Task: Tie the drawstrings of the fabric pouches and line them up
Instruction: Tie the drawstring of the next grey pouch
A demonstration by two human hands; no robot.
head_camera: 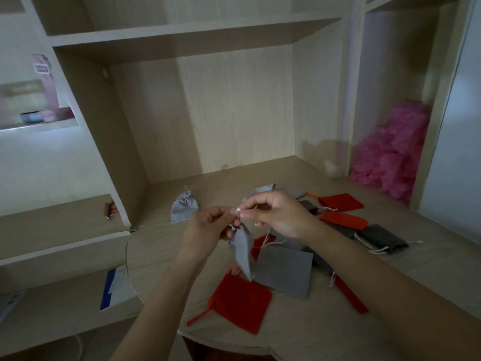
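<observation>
A light grey pouch [243, 250] hangs in the air over the desk, its mouth gathered at the top. My left hand [208, 226] pinches its neck and drawstring. My right hand [276, 213] pinches the white string end just above, fingertips nearly touching the left ones. Under them lie a flat grey pouch [285, 272] and a red pouch [243, 299] with loose orange strings. A tied grey pouch [183, 208] stands apart at the back left. More red pouches [341, 201], dark grey pouches [382, 239] and light grey ones [260, 190] lie scattered to the right.
The wooden desk [325, 332] has a rounded front edge and sits inside a shelf alcove. A pink plastic bag [395, 157] fills the right compartment. A blue and white paper [114, 287] lies on the lower left shelf.
</observation>
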